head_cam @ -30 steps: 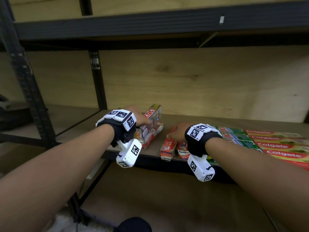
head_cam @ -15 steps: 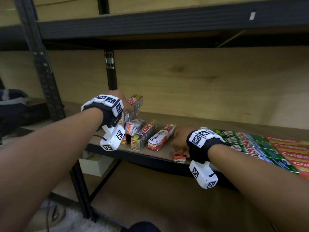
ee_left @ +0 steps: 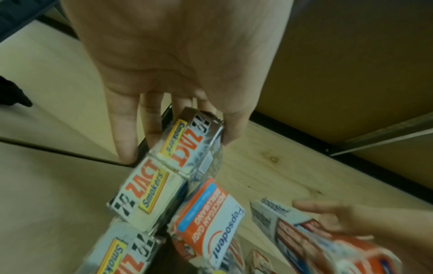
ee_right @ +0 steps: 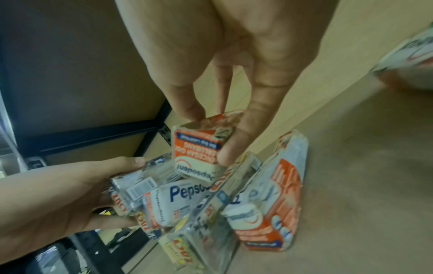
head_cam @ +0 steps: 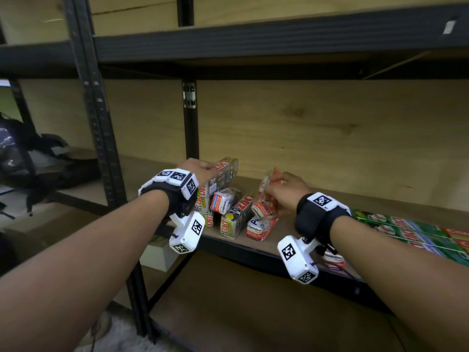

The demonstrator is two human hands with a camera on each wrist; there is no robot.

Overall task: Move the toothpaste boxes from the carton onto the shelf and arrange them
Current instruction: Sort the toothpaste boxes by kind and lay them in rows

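On the wooden shelf small toothpaste boxes lie in a loose pile. My left hand grips the top silver Zact box of a short stack; in the left wrist view the left hand clasps that Zact box between thumb and fingers. My right hand holds an orange-and-white Pepsodent box tilted above the pile; in the right wrist view the right hand pinches the Pepsodent box by its end. More Zact and Pepsodent boxes lie beneath. No carton shows.
Long green Zact and red Colgate boxes lie flat in a row at the right. A black upright post stands behind the pile, and another post in front left. A dark bag sits on the neighbouring shelf. A beam runs overhead.
My right hand has lifted a Pepsodent box from near the shelf's front edge and carried it up and left over the pile. The left hand stays on the Zact stack.
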